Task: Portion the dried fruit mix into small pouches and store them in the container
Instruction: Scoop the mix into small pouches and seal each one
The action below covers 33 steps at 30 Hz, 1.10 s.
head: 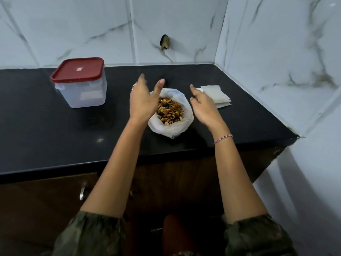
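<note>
A white plastic bag [173,127] stands open on the black counter [55,137], filled with dried fruit mix [170,110]. My left hand [142,100] hovers over the bag's left rim with straight fingers and holds nothing. My right hand [203,106] hovers just right of the bag, fingers relaxed and empty. A small stack of flat, pale pouches [216,96] lies on the counter just beyond my right hand. The clear container [83,91] with a red lid [77,70] stands shut at the back left.
Marble-patterned tiled walls close the counter at the back and on the right, with a dark hole [165,42] in the back wall. Brown cabinet doors with a metal handle [82,194] sit below the counter's front edge.
</note>
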Available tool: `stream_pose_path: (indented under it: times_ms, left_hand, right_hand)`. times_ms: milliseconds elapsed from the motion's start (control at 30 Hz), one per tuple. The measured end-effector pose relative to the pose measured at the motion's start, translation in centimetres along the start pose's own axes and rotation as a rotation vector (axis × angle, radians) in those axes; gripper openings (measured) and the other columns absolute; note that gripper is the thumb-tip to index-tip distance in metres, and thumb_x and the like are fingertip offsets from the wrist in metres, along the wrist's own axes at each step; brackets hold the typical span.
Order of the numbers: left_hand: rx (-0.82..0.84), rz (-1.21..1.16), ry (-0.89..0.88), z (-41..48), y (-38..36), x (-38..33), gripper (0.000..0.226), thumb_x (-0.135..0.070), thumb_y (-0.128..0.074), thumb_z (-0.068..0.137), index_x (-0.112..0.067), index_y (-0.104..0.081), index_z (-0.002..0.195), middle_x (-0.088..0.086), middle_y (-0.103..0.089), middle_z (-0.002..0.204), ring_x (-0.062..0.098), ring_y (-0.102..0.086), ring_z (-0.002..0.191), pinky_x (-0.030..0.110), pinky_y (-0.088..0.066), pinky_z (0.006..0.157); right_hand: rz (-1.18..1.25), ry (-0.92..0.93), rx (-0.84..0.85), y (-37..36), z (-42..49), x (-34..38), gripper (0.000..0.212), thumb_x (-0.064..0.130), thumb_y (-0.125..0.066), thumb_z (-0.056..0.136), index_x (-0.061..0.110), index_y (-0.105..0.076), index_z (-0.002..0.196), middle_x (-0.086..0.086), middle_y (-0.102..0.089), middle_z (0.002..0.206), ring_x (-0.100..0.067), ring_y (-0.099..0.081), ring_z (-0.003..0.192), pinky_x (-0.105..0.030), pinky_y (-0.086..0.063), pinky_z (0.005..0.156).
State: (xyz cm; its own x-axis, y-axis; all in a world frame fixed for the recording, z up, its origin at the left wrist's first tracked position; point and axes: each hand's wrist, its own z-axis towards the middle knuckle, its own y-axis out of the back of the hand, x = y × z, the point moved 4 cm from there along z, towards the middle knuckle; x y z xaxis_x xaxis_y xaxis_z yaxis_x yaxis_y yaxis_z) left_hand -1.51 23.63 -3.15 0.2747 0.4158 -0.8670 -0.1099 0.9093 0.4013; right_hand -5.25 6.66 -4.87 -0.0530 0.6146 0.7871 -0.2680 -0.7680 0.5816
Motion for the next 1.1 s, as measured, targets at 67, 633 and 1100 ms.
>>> stream_pose_path:
  times_ms: [67, 633, 1100]
  left_hand:
    - [0.023, -0.061, 0.01, 1.1, -1.3, -1.6, 0.063, -0.037, -0.056, 0.095, -0.006, -0.034, 0.146, 0.009, -0.052, 0.138, 0.018, -0.049, 0.127, 0.028, -0.041, 0.104]
    - [0.482, -0.088, 0.283, 7.7, -16.2, -5.9, 0.026, 0.01, -0.038, 0.09, -0.003, -0.041, 0.069, 0.018, -0.049, 0.083, 0.027, -0.055, 0.072, 0.033, -0.052, 0.074]
    - [0.504, 0.213, 0.177, 8.7, -19.1, -5.3, 0.026, 0.009, -0.035, 0.087, -0.006, -0.039, 0.066, 0.012, -0.045, 0.064, 0.022, -0.048, 0.066, 0.022, -0.031, 0.046]
  right_hand:
    - [0.044, 0.011, -0.076, 1.0, 1.1, 0.1, 0.047, 0.006, -0.033, 0.098, 0.012, -0.038, 0.144, 0.0, -0.043, 0.145, -0.013, -0.041, 0.133, -0.015, -0.028, 0.103]
    - [-0.435, -0.29, -0.206, 10.4, 9.8, -7.8, 0.02, 0.013, -0.06, 0.084, 0.002, -0.057, 0.067, -0.018, -0.057, 0.076, -0.029, -0.053, 0.078, -0.028, -0.042, 0.063]
    - [-0.39, -0.404, -0.115, 9.5, 12.1, -11.2, 0.044, 0.027, -0.068, 0.084, 0.011, -0.041, 0.053, 0.0, -0.047, 0.033, -0.018, -0.047, 0.05, -0.024, -0.034, 0.047]
